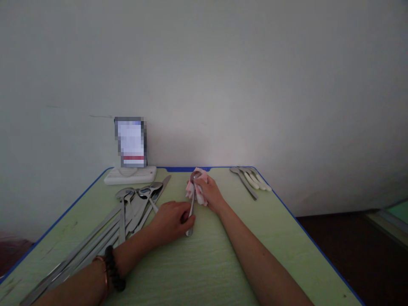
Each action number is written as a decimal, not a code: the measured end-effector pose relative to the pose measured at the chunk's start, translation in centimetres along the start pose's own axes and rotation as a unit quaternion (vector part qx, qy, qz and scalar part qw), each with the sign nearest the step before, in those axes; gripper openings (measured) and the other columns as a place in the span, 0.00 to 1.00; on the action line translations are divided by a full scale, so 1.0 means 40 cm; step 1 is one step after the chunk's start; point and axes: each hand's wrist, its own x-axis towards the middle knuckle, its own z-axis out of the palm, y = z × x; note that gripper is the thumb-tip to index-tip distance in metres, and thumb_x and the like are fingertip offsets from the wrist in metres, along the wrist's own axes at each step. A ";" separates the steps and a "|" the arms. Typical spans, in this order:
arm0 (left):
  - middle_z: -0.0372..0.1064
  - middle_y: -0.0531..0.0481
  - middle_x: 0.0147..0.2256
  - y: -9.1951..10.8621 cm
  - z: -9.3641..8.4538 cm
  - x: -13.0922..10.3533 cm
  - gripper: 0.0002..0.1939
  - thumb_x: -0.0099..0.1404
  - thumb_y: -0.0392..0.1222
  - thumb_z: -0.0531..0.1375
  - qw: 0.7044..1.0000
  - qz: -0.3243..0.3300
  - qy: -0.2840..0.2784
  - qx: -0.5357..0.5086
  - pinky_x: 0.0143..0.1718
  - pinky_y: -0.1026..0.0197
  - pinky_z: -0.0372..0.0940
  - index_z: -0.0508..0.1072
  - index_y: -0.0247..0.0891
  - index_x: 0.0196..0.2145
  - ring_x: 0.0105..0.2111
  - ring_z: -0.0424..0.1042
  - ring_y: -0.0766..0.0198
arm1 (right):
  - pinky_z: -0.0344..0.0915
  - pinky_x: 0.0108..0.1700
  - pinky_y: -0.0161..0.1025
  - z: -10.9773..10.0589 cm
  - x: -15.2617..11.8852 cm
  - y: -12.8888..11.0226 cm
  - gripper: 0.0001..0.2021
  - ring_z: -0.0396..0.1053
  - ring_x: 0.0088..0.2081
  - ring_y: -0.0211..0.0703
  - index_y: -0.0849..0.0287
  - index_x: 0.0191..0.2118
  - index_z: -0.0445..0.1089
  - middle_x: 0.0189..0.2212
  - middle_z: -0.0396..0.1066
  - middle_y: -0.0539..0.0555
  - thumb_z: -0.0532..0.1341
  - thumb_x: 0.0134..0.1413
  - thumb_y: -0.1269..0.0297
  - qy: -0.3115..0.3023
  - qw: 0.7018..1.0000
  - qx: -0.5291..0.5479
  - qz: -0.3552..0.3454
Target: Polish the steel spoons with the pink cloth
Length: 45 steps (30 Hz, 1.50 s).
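A metal spoon (193, 199) is held between both hands over the middle of the table, its bowl pointing away from me. My left hand (172, 219) is closed on the handle near its lower end. Around the bowl, my right hand (208, 193) grips a pink and white cloth (200, 198), which lies behind and beside the metal. Left of my left hand is a pile of long metal cutlery (127, 212), with spoons and a knife in it; my left forearm hides part of it.
Several spoons, some with pale handles (256, 180), lie at the back right of the green table (197, 272). A blurred-out screen (132, 142) stands on a white base (130, 175) at the back left, before a wall.
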 end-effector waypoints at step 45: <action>0.67 0.51 0.22 -0.011 -0.011 0.002 0.21 0.67 0.43 0.40 0.989 -0.059 -0.014 -0.137 0.27 0.64 0.58 0.66 0.35 0.49 0.24 0.67 0.62 | 0.68 0.31 0.39 -0.029 0.020 -0.012 0.15 0.69 0.28 0.41 0.59 0.32 0.69 0.27 0.72 0.52 0.54 0.48 0.54 0.015 0.970 0.243 0.007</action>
